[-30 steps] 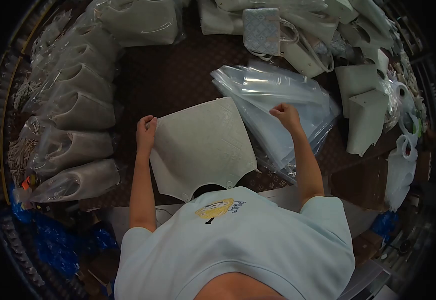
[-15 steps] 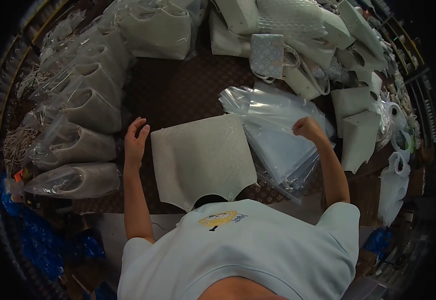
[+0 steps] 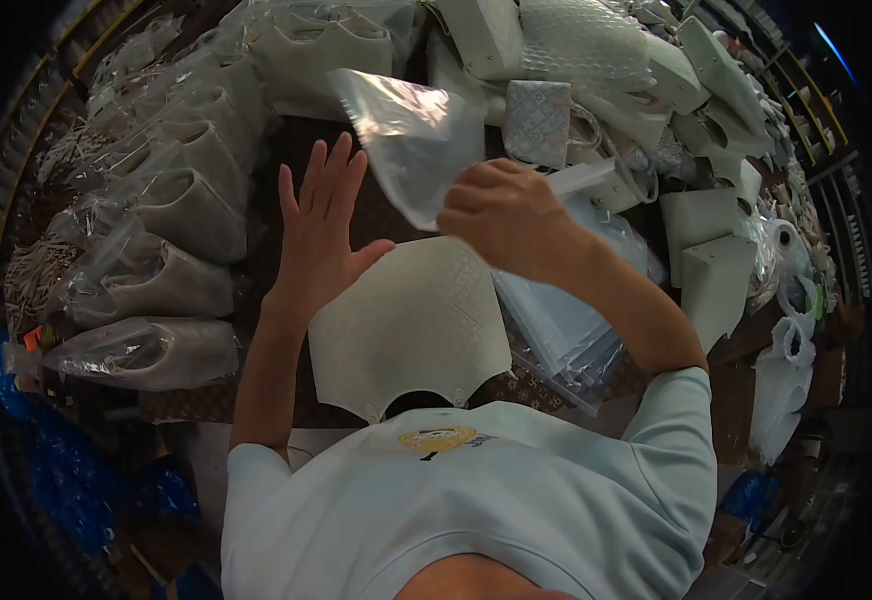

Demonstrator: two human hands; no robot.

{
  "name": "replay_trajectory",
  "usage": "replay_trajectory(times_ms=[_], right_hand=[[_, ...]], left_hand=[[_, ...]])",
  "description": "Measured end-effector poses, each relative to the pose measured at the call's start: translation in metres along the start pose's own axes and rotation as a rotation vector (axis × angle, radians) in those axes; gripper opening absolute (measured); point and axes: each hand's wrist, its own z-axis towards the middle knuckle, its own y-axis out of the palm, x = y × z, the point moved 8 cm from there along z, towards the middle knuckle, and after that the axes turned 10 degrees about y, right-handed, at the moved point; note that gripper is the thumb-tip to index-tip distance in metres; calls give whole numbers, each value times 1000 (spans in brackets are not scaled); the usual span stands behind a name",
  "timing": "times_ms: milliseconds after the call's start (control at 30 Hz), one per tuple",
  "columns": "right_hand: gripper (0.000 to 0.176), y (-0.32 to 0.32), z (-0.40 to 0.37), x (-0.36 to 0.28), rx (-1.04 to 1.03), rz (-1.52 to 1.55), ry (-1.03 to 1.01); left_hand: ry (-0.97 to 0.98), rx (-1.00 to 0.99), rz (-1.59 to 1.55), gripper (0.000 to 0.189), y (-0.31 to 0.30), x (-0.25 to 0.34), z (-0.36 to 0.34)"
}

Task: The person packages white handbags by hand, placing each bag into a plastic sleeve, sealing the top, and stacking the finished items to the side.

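Observation:
A clear plastic bag [image 3: 411, 135] is pinched in my right hand [image 3: 504, 215] and hangs in the air over the far part of the table. My left hand [image 3: 324, 220] is raised with fingers spread, left of the plastic bag and holding nothing. Beneath both hands lies a cream handbag [image 3: 406, 330] with a faint embossed pattern, its cut-out handle edge toward my body. To its right rests a stack of clear plastic bags [image 3: 566, 320], partly covered by my right forearm.
Several cream handbags in plastic [image 3: 188, 210] stand in a row along the left. More unwrapped bags [image 3: 706, 225] crowd the right side, near a small patterned bag [image 3: 538, 125] and bubble wrap [image 3: 586, 45]. Blue plastic [image 3: 76, 480] lies low at the left.
My right hand has moved left and away from my body, lifting a clear plastic bag off the stack. My left hand has risen, moved rightward and spread its fingers.

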Motion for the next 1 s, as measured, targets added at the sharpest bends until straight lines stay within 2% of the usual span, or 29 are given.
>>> replay_trajectory(times_ms=[33, 67, 133, 167, 200, 233, 267, 333, 400, 433, 500, 533, 600, 633, 667, 700, 733, 800, 833, 900, 933, 1000], right_hand=[[11, -2, 6, -12, 3, 5, -10], [12, -4, 8, -25, 17, 4, -76], [12, -1, 6, -34, 24, 18, -142], [11, 3, 2, -25, 35, -5, -86], [10, 8, -5, -15, 45, -29, -32], [10, 18, -17, -12, 39, -19, -37], [8, 33, -33, -4, 42, -14, 40], [7, 64, -69, 1, 35, 12, 118], [8, 97, -111, 10, -74, 108, 313], [8, 107, -132, 6, -95, 134, 319], [10, 123, -170, 17, -176, 104, 511], [10, 128, -185, 14, -190, 114, 513], [14, 126, -216, 21, -101, 0, 689], [14, 130, -226, 16, -112, 4, 692], [17, 127, -246, 26, 23, 121, 953], [22, 125, -270, 33, 163, 238, 1213], [22, 129, -274, 30, 154, 239, 1225], [29, 191, -332, 20, 68, 1211, 2102], [29, 198, -334, 21, 81, 1209, 2118], [27, 229, -326, 8, -161, 1468, 2044], [27, 236, -328, 9, -158, 1476, 2052], [22, 241, -321, 17, 80, 1648, 1920]], left_hand=[[88, 12, 103, 57, -6, 7, 6], [81, 12, 112, 57, -13, 1, 7], [227, -123, 275, 32, -19, -5, -3], [208, -109, 244, 12, -23, -8, -9], [196, -115, 244, 12, -22, -9, -22], [127, -193, 241, 9, -11, -14, -40], [58, -271, 239, 6, 1, -19, -60], [24, -366, 228, 5, 32, -18, -102], [-152, -603, 104, 3, 71, -16, -151], [-170, -629, 92, 3, 74, -9, -160], [-267, -1165, -277, 12, 114, 14, -201], [-277, -1175, -288, 12, 117, 19, -197], [-238, -999, -415, 34, 120, 26, -162], [-218, -731, -216, 43, 123, 14, -143], [-195, -463, -18, 53, 126, 1, -134], [-274, -437, 85, 59, 149, -19, -144], [-349, -411, 187, 64, 165, -36, -151], [-287, -408, 249, 65, 179, -42, -142], [-225, -396, 317, 65, 183, -42, -135], [-170, -473, 227, 66, 192, -46, -121], [-130, -540, 148, 67, 196, -49, -115], [-96, -550, 177, 65, 198, -69, -106]])
